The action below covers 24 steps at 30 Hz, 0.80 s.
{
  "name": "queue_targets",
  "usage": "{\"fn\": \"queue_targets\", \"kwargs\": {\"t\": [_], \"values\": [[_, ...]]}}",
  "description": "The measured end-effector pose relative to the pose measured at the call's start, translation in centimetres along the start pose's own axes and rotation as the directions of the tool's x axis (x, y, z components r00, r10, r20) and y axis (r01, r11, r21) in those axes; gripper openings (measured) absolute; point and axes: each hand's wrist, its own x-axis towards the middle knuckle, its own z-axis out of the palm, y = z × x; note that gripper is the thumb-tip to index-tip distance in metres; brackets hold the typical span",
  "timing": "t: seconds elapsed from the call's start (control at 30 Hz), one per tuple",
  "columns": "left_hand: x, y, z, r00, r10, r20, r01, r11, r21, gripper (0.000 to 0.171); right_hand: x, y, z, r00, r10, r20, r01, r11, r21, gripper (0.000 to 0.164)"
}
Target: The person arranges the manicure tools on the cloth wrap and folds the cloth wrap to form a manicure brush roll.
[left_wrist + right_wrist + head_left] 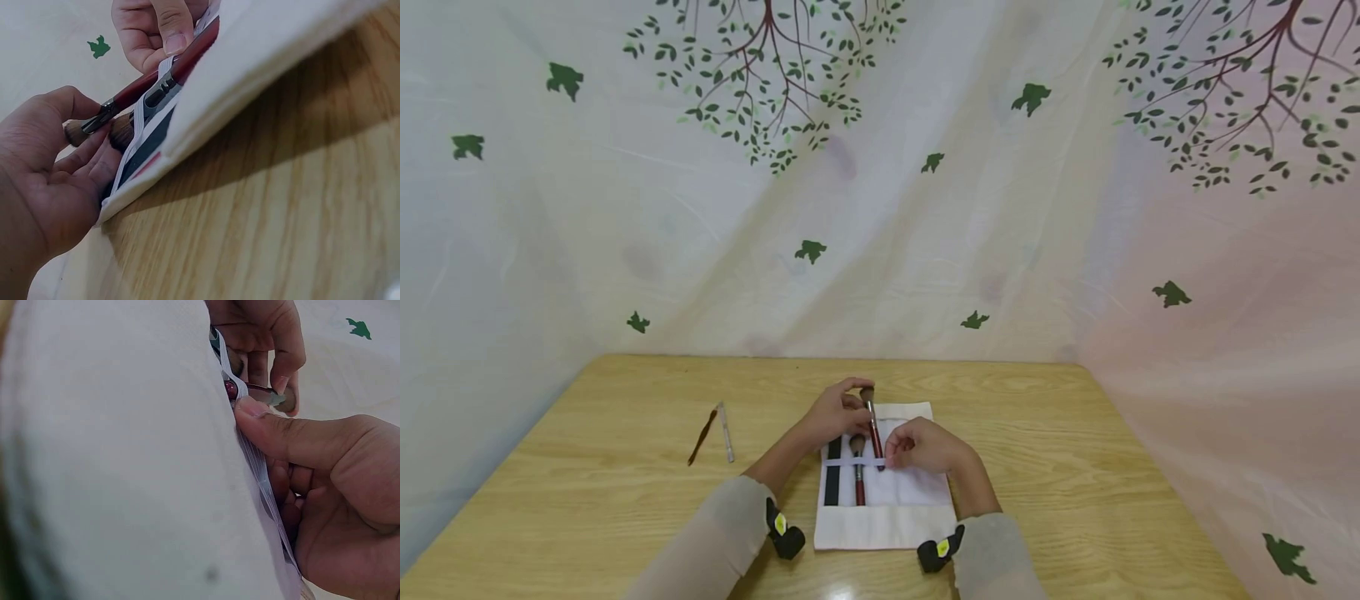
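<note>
A white fabric brush roll (883,529) lies unfolded on the table, crossed by a white elastic band (261,472). My left hand (837,414) pinches a makeup brush (875,433) just below its bristles, between thumb and fingers. The brush's dark red handle points down and its end passes under the band. Beside it, my right hand (927,444) pinches the band, thumb in front and fingers curled behind, close to the handle's end. A second makeup brush (860,487) sits under the band to the left, bristles up. Left of that is a flat black strip (832,475).
On the wooden table (587,500), a thin brown stick-like tool (703,437) and a slender clear one (726,433) lie to the left of the roll. A pale curtain (880,208) printed with trees and green birds hangs behind the table and along its sides.
</note>
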Motion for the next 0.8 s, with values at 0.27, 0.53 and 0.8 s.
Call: {"fn": "queue_targets", "kwargs": {"t": [0.27, 0.53, 0.8], "values": [[0.13, 0.02, -0.18, 0.993, 0.059, 0.098, -0.078, 0.976, 0.206, 0.052, 0.11, 0.23, 0.03, 1.000, -0.019, 0.001, 0.019, 1.000, 0.010, 0.009], [0.19, 0.01, -0.02, 0.996, 0.041, 0.078, -0.061, 0.963, 0.262, 0.054, 0.11, 0.30, -0.04, 1.000, -0.017, 0.006, 0.017, 1.000, 0.003, 0.008], [0.07, 0.28, 0.12, 0.997, 0.030, 0.074, -0.052, 0.949, 0.310, 0.048, 0.06, 0.14, 0.02, 1.000, -0.018, -0.006, 0.018, 0.999, 0.026, 0.007]]}}
